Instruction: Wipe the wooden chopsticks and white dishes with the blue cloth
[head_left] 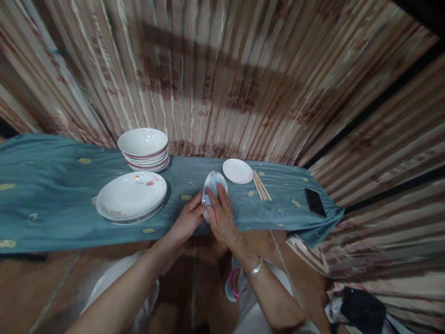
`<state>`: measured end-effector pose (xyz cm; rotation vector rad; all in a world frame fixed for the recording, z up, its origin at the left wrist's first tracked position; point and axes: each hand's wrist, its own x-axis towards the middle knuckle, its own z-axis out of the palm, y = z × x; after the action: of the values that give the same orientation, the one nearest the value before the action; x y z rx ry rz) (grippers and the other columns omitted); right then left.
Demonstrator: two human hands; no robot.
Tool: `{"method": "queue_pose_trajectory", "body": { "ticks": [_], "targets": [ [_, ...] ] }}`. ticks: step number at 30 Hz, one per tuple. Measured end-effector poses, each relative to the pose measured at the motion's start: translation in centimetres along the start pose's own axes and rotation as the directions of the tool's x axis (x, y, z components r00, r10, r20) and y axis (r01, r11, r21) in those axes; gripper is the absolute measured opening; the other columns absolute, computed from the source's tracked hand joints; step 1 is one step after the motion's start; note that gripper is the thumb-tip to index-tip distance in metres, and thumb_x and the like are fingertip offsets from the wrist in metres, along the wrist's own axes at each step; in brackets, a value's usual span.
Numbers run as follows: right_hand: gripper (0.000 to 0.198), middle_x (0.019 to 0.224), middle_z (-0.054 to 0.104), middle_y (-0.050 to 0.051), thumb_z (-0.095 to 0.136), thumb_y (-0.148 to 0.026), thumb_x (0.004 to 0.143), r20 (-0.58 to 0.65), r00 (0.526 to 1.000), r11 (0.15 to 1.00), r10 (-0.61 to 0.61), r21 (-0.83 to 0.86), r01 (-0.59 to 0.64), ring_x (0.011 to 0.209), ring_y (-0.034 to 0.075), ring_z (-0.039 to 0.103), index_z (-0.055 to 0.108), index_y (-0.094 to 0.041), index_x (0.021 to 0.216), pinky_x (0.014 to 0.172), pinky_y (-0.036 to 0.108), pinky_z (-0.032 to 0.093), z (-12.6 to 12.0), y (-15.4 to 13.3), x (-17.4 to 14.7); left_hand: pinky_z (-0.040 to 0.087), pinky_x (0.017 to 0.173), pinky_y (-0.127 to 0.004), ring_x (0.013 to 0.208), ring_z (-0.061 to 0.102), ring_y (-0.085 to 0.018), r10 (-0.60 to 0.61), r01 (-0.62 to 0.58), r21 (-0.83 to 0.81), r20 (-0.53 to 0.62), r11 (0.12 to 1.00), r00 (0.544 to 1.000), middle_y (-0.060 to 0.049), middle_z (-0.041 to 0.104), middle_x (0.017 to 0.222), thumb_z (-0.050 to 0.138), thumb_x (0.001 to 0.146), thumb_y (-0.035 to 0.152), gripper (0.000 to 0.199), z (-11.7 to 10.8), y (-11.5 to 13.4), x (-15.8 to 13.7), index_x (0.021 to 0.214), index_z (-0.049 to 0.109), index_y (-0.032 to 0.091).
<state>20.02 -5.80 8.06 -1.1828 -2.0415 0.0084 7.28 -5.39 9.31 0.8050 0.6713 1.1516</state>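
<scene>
A small white plate [206, 216] is held tilted up over the front edge of the table. My left hand [190, 214] grips its left rim, the fingers closed around it. Pressed against the plate's inner face is a light blue cloth [216, 178], with my right hand [220, 213] over it and the fingers bunched on it. Part of the cloth is hidden under those fingers. Just beyond my hands, to the right, another small white plate [238, 171] lies flat, with several wooden chopsticks [261, 186] beside it.
On the left stand a stack of white bowls [143, 143] and, in front, a stack of large oval plates [132, 197] with flower prints. A black phone [315, 202] lies on the right of the blue-green tablecloth [62, 195]. A patterned curtain [208, 83] hangs behind the table.
</scene>
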Motion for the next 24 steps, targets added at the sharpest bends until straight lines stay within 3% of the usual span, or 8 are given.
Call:
{"method": "queue_pose_trajectory", "body": {
  "ticks": [5,14,18,24],
  "targets": [
    [0.046,0.153,0.022,0.009,0.029,-0.030,0.096,-0.047,0.998,0.999,0.030,0.022,-0.029,0.142,0.023,0.014,0.038,-0.019,0.139,0.114,0.049,0.022,-0.9,0.4,1.0,0.044,0.094,-0.040,0.116,0.053,-0.029,-0.006,0.001,0.083,0.058,0.997,0.998,-0.007,0.061,0.126,0.067,0.074,0.034,0.062,0.7,-0.2,-0.5,0.132,0.051,0.025],
    [0.042,0.143,0.043,0.005,0.031,-0.034,0.095,-0.111,0.972,0.953,0.207,0.248,-0.175,0.137,0.021,0.030,0.051,-0.023,0.129,0.113,0.047,0.024,-2.3,2.2,3.0,0.045,0.093,-0.037,0.116,0.054,-0.028,0.001,-0.015,0.183,0.074,0.983,0.997,-0.004,0.068,0.113,0.068,0.072,0.022,0.044,1.5,-0.5,-1.0,0.117,0.065,0.024],
    [0.044,0.133,0.053,0.007,0.031,-0.041,0.094,-0.141,0.927,0.854,0.348,0.456,-0.252,0.130,0.021,0.040,0.055,-0.019,0.124,0.112,0.043,0.026,-1.8,3.8,3.7,0.041,0.097,-0.035,0.118,0.052,-0.027,0.011,-0.030,0.215,0.086,0.976,0.996,-0.004,0.067,0.117,0.067,0.073,0.021,0.043,1.9,-0.3,-1.0,0.115,0.066,0.023],
    [0.048,0.113,0.065,0.008,0.038,-0.049,0.090,-0.080,0.825,0.601,0.560,0.725,-0.337,0.110,0.022,0.056,0.061,-0.014,0.112,0.104,0.040,0.037,-0.2,5.9,4.2,0.042,0.096,-0.036,0.116,0.054,-0.027,-0.016,-0.004,0.214,0.091,0.977,0.996,-0.005,0.065,0.120,0.066,0.075,0.023,0.044,1.5,-0.8,-0.9,0.118,0.064,0.023]
  ]
}}
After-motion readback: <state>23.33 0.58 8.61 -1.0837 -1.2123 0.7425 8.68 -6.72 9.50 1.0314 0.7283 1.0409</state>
